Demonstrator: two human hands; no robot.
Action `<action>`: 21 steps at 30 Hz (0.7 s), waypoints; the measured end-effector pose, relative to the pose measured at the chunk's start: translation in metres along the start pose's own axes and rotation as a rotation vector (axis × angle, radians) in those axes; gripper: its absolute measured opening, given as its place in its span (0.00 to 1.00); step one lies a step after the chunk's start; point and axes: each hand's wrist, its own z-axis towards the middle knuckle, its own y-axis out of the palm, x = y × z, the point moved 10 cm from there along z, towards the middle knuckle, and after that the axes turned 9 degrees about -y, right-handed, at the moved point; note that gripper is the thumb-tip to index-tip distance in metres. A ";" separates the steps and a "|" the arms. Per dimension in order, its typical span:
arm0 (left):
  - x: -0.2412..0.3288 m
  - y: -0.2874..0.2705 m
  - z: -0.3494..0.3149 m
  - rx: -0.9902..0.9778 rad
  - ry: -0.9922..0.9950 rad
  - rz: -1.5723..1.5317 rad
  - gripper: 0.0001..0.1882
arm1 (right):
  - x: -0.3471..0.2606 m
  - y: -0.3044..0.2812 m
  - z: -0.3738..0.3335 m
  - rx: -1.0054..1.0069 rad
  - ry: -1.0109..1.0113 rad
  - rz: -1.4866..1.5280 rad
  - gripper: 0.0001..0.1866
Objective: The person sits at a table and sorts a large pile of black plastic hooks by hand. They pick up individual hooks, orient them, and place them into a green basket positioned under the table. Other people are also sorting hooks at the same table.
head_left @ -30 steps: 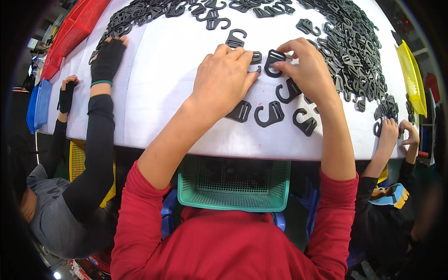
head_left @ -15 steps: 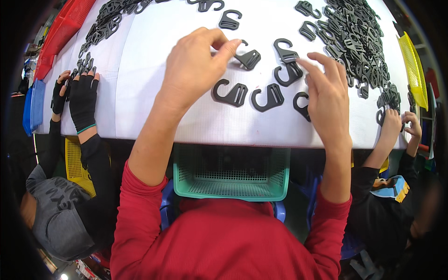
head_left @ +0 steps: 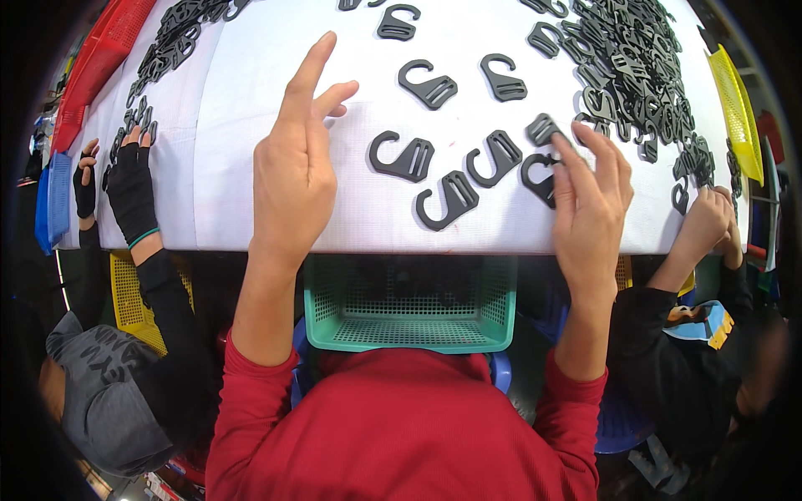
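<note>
My left hand point(head_left: 296, 171) is raised above the white table, index finger stretched out and the others partly bent, with nothing in it. To its right lie several loose black plastic hooks point(head_left: 449, 200), each with a curved end and a slotted end. My right hand point(head_left: 591, 184) has a blurred black slotted hook point(head_left: 543, 129) at its thumb and index finger, seemingly pinched there. Just below this piece another hook point(head_left: 539, 177) rests on the table, partly covered by the hand. Farther right is a large heap of the same hooks point(head_left: 639, 75).
A green basket point(head_left: 409, 338) stands below the table edge, before my body. Co-workers' hands, one pair in black fingerless gloves point(head_left: 134, 188), handle hooks on the left and right. Red point(head_left: 104, 50), blue point(head_left: 54, 196) and yellow point(head_left: 735, 108) baskets flank the table.
My left hand has let go of a hook and drawn back left and down. Two hooks near the middle have shifted down and left. My right hand has moved slightly down, with a blurred hook at its fingertips.
</note>
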 end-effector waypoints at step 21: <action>-0.026 -0.003 -0.006 0.008 -0.108 -0.425 0.25 | -0.099 0.046 0.009 -0.340 -0.359 0.283 0.32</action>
